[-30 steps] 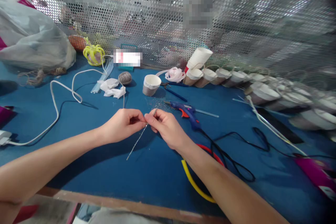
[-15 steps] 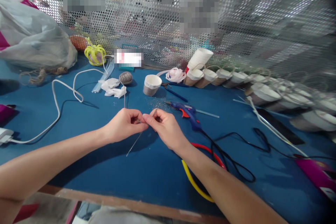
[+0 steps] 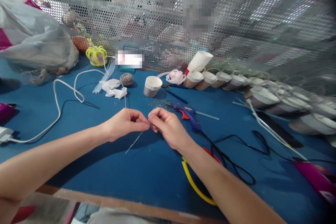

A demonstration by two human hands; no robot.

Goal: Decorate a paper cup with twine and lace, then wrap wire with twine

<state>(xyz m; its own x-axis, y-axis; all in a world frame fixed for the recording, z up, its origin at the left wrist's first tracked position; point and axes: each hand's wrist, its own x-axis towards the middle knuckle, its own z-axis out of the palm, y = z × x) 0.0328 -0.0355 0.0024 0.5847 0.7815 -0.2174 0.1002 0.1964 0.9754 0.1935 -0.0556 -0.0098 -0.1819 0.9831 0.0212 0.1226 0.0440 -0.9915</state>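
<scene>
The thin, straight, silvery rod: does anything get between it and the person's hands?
Nothing visible blocks: the right hand pinches the silvery rod, the left hand close by; they hide whether thin grey yarn lies between.

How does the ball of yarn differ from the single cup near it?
The ball of yarn is round, while the cup is open at the top. The ball looks smaller than the cup. The ball is grey; the cup has a white rim above greyish sides. Both stand on the blue table.

Your 2 bare forearms (image 3: 73, 142) slant inward from either side; your left hand (image 3: 128, 121) and right hand (image 3: 168, 126) sit close together, each closed in a pinch.
</scene>
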